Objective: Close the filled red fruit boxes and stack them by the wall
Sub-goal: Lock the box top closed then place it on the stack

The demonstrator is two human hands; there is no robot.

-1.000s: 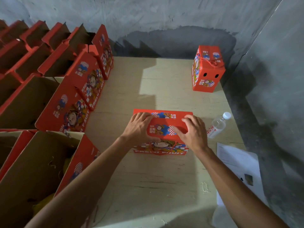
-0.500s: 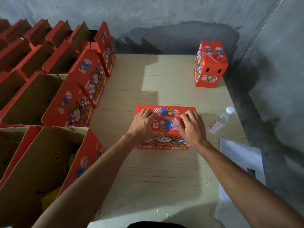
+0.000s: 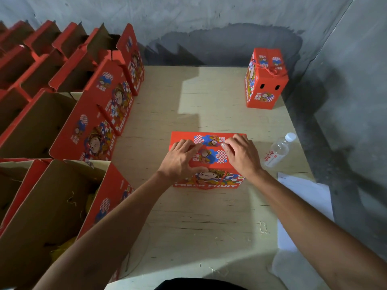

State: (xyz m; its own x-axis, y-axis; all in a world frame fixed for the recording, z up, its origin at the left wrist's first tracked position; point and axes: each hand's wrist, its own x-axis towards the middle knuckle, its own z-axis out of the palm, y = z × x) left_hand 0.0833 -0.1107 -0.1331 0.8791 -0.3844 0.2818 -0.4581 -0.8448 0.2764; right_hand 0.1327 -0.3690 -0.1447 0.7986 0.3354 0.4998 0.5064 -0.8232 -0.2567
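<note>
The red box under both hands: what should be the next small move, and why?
Probably press the top flaps fully flat and secure them. Both hands, left and right, rest on the lid of the red box, whose flap seam still shows, while one closed box already stands by the wall.

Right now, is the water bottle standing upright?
No, the water bottle lies on its side on the table, right of the red box.

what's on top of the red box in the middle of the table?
Both hands: left hand flat on the lid of the red box, right hand with fingers curled at the flap seam. Lid print shows between them. The contents are covered.
</note>
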